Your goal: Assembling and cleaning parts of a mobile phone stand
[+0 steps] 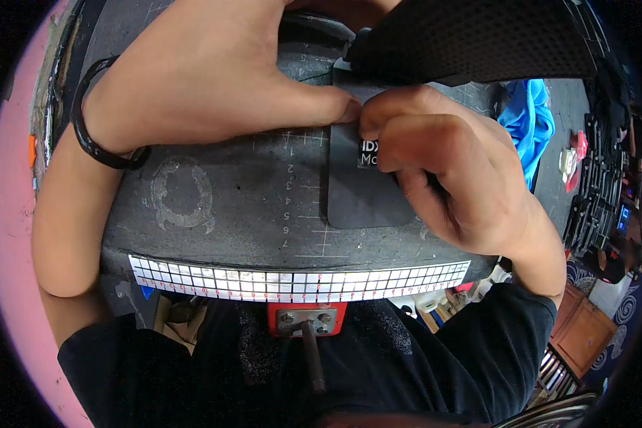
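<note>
A dark grey flat piece [369, 200] with rounded corners and a small patch of white lettering [367, 153] lies on a black board with scale marks [250, 207]. My left hand [214, 78] reaches over from the left, its thumb stretched flat with the tip at the grey piece's upper part. Its other fingers are mostly hidden at the top edge. My right hand [456, 164] is closed over the lettering, fingers curled and pinched, covering part of it. Whatever they pinch is hidden. A black textured mesh panel [471, 43] rises just beyond my right hand.
A white gridded ruler strip [299, 284] runs along the board's near edge, above a red bracket [273, 319] with a bolted metal plate. Blue cloth [531, 125] lies at the right, with a small red-and-white item [571, 162] beside it. A pink surface [11, 235] borders the left.
</note>
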A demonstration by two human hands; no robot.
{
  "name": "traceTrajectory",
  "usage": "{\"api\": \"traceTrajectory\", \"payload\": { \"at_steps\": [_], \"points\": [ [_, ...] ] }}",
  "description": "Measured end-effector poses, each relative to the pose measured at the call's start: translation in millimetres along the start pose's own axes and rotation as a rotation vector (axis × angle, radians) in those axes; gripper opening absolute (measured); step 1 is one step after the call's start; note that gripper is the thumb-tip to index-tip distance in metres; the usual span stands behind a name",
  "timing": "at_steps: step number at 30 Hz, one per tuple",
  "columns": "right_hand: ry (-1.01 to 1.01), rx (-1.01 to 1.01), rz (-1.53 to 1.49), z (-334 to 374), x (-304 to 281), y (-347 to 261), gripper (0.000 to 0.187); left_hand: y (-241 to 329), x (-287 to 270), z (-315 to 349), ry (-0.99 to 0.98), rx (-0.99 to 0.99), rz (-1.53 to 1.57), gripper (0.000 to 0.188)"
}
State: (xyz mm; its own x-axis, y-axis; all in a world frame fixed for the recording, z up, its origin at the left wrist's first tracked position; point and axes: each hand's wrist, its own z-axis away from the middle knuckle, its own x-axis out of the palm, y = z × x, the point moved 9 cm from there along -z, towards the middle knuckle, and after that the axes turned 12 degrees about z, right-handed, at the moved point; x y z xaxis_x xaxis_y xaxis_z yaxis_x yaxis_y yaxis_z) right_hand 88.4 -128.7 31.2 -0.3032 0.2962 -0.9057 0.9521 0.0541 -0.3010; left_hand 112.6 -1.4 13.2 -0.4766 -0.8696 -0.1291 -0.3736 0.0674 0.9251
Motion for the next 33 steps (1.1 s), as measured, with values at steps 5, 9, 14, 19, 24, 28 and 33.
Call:
{"api": "traceTrajectory", "payload": {
  "at_steps": [5, 9, 14, 19, 24, 28, 33],
  "points": [
    [0.020, 0.022, -0.094, -2.6, 2.3, 2.8, 0.037, -0.3, 0.2, -0.1, -0.024, 0.016, 0.046, 0.045],
    [0.170, 0.036, -0.168, -0.1, -0.6, 6.7, 0.041, -1.4, 0.7, -0.2, -0.043, 0.013, 0.116, 0.047],
    [0.071, 0.038, -0.171, 1.3, 2.2, 6.5, 0.045, -1.5, 1.0, 0.4, -0.034, -0.004, 0.111, 0.047],
    [0.027, 0.056, -0.189, 1.7, 1.1, 8.3, 0.045, -0.6, 1.1, -2.6, -0.044, -0.025, 0.062, 0.047],
    [0.092, 0.040, -0.178, 2.6, 3.5, 8.9, 0.045, -1.3, 2.1, -2.4, -0.064, -0.041, 0.030, 0.047],
    [0.069, 0.042, -0.184, -1.5, 1.1, 6.6, 0.046, -0.3, 1.4, -0.8, -0.041, -0.009, 0.105, 0.047],
    [0.109, 0.098, 0.066, -7.6, -11.9, 1.4, 0.035, 0.0, 0.3, 0.1, -0.065, 0.007, 0.148, 0.049]
  ]
}}
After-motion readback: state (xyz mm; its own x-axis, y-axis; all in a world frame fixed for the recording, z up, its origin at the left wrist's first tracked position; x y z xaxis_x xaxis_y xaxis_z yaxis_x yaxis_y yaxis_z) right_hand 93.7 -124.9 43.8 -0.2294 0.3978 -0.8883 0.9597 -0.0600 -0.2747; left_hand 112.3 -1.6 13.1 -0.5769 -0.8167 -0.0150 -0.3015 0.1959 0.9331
